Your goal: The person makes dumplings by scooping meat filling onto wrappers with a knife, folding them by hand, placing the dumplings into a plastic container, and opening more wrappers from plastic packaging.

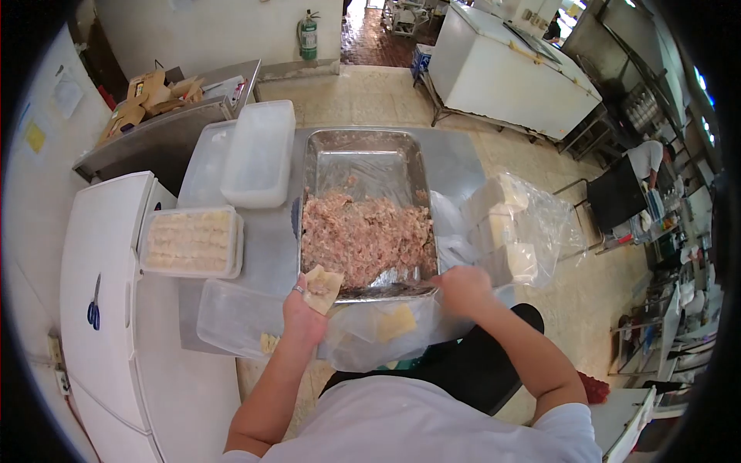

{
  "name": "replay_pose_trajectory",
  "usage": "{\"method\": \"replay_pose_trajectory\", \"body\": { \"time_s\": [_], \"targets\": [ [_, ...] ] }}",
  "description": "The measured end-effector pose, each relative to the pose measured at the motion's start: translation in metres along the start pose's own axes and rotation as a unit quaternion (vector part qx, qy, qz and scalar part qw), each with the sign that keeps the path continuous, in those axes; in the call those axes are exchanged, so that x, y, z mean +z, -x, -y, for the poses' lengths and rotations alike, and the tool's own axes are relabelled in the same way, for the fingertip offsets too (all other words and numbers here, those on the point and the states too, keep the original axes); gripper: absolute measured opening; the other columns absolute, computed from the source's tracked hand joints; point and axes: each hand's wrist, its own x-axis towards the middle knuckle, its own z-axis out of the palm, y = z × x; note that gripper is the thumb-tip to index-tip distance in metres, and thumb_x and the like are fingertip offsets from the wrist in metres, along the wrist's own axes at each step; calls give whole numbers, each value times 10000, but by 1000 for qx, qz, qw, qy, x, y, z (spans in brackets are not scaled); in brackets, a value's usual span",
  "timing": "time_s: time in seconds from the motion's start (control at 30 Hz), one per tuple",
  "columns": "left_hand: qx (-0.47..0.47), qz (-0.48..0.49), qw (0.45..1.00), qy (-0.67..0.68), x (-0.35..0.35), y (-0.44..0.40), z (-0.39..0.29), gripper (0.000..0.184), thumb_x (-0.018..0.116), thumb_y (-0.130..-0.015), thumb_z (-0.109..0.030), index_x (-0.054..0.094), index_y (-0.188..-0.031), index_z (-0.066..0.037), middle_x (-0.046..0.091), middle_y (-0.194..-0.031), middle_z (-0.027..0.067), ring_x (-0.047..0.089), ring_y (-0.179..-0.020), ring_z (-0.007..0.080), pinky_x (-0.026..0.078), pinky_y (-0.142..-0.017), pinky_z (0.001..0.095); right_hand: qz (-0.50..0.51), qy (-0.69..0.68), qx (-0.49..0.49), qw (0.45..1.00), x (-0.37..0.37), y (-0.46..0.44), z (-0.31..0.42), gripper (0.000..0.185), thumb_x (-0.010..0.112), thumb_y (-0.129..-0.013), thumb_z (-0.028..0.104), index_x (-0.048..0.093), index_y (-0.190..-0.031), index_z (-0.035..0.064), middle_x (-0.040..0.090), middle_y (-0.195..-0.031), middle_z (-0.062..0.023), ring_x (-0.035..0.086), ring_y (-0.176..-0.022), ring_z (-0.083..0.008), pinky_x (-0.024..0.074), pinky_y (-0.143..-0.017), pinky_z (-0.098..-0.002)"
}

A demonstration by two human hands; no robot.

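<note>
My left hand [304, 318] holds a thin, pale wrapper [322, 290] with a little meat on it, at the near left corner of a metal tray [367, 142]. Ground meat mixture [363, 235] covers the near and middle part of that tray. Over the tray's near right corner is my right hand [463, 289], blurred, its fingers closed; what they hold, if anything, is too smeared to make out. Below the tray, yellowish wrappers [396, 322] lie on clear plastic. A container with a few folded pieces [269, 343] stands to the left.
A filled container [191, 242] and stacked plastic boxes [259, 154] stand on the table's left. Bagged wrapper stacks [505, 228] are on the right. Beyond are a white chest freezer [505, 73], a side table with cardboard [147, 100] and a fire extinguisher [309, 37].
</note>
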Motion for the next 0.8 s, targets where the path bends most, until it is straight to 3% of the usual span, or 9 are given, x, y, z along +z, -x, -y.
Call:
{"method": "replay_pose_trajectory", "body": {
  "time_s": [0.23, 0.33, 0.43, 0.53, 0.63, 0.8],
  "targets": [
    [-31, -2, 999, 9, -8, -13, 12, 434, 422, -1091, -348, 583, -1281, 9, 655, -1246, 151, 635, -1154, 303, 500, -1041, 446, 2, 126, -26, 992, -2, 0, -10, 173, 616, -867, 159, 788, -869, 141, 763, -886, -96, 749, -874, -271, 588, -736, -403],
    [-32, 4, 999, 31, -9, -15, 15, 465, 347, -1107, -338, 557, -1316, 20, 645, -1254, 174, 621, -1179, 327, 480, -1077, 468, 16, 103, -36, 994, -8, 0, -5, 182, 611, -865, 170, 784, -858, 115, 761, -884, -112, 745, -873, -293, 588, -761, -419],
    [-21, 16, 999, 25, -12, -12, 12, 466, 345, -1108, -334, 554, -1321, 24, 645, -1254, 173, 617, -1188, 330, 479, -1079, 472, 32, 1, 24, 999, -29, 12, -3, 203, 593, -869, 183, 779, -860, 103, 747, -880, -153, 731, -856, -337, 582, -781, -447],
    [-19, 15, 1000, -2, -16, -14, 10, 468, 348, -1107, -333, 547, -1330, 27, 639, -1269, 174, 611, -1197, 330, 473, -1086, 471, 27, -127, -18, 991, 1, 7, -29, 235, 595, -872, 187, 790, -986, 123, 726, -888, -206, 707, -848, -386, 564, -780, -475],
    [-36, 11, 999, 7, -6, -12, 13, 437, 382, -1102, -316, 571, -1306, 21, 656, -1237, 152, 630, -1160, 307, 499, -1048, 446, -34, -328, 8, 944, 21, 22, -18, 273, 612, -888, 164, 778, -1104, 174, 704, -895, -241, 692, -813, -401, 548, -736, -461],
    [-68, 36, 997, 24, 2, -23, 27, 451, 338, -1111, -313, 561, -1296, 32, 644, -1233, 170, 625, -1161, 318, 493, -1056, 459, -78, -449, 50, 889, 14, 41, 33, 290, 630, -912, 116, 756, -1169, 164, 703, -893, -244, 687, -756, -396, 539, -677, -407]
  ]
}}
